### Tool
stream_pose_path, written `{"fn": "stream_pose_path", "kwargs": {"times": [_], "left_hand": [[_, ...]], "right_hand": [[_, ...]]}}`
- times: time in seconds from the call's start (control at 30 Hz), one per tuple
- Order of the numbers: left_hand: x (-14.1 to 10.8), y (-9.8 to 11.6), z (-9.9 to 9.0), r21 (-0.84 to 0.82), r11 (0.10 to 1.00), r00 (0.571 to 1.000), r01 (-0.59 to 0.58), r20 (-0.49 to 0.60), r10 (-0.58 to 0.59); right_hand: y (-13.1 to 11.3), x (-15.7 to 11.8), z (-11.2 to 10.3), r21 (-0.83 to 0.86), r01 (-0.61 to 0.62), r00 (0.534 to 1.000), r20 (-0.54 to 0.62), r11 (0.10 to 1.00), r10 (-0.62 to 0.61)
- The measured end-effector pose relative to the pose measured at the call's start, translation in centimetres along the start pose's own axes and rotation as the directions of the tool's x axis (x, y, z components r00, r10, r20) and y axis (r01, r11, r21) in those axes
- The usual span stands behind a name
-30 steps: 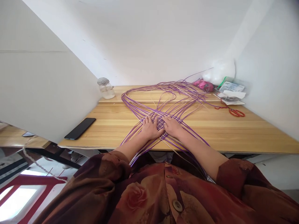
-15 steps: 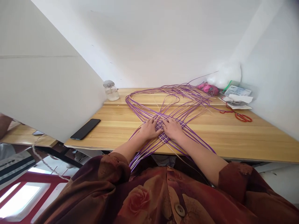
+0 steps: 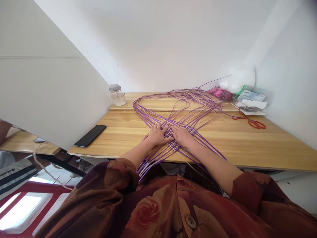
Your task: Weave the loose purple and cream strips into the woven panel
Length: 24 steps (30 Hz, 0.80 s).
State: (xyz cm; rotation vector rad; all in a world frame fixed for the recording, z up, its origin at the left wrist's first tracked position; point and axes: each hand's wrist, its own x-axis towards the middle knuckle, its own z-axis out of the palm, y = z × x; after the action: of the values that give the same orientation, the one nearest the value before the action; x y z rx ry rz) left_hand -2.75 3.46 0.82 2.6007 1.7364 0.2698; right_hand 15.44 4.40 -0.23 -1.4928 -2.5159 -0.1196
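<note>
Nearest, a soft shirt (image 3: pixel 158 208) printed with red roses and tan leaves has a round button at the front and rolled, creased sleeves. Past it, on the smooth wood-grained table (image 3: pixel 247 142) and close to its near edge, lies the woven piece (image 3: pixel 168 134), a tight checker of purple and pale cream strips with a bumpy, beaded look. The left hand (image 3: pixel 158 135) lies on it palm down, fingers extended and spread apart, thumb reaching toward the other hand; the right hand (image 3: pixel 182 136) presses flat beside it, its fingers stretched out and closer together. Thin, flexible strands (image 3: pixel 138 108) run from the weave, some hanging over the near edge, others arching back into a big loose tangle. A glossy black phone (image 3: pixel 90 136) lies to the left; scissors (image 3: pixel 256 124) with looped red handles lie to the right. Farther back stand a clear, rounded bottle (image 3: pixel 118 96) with a grey lid, a crumpled pink bundle (image 3: pixel 223 94) and a filmy white bag (image 3: pixel 241 79). Against a second ago, fewer strands show outside the left forearm, and more of the weave's near corner is uncovered below the hands.
</note>
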Motion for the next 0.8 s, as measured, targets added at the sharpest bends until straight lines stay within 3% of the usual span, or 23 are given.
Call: {"fn": "stream_pose_path", "kwargs": {"times": [0.33,0.57,0.8], "left_hand": [[0.27,-0.59,0.19,-0.093,0.995,0.996,0.027,0.084,-0.019],[0.02,-0.45,0.74,-0.120,0.992,0.999,0.044,-0.020,-0.047],[0.48,-0.80,0.18,-0.137,0.989,0.998,0.051,0.041,-0.046]], "right_hand": [[0.35,-0.18,-0.24,0.041,0.041,0.999,-0.012,0.998,-0.041],[0.11,-0.31,-0.15,0.040,0.011,0.999,-0.033,0.999,-0.010],[0.06,-0.43,-0.22,0.030,0.013,0.999,-0.034,0.999,-0.012]]}}
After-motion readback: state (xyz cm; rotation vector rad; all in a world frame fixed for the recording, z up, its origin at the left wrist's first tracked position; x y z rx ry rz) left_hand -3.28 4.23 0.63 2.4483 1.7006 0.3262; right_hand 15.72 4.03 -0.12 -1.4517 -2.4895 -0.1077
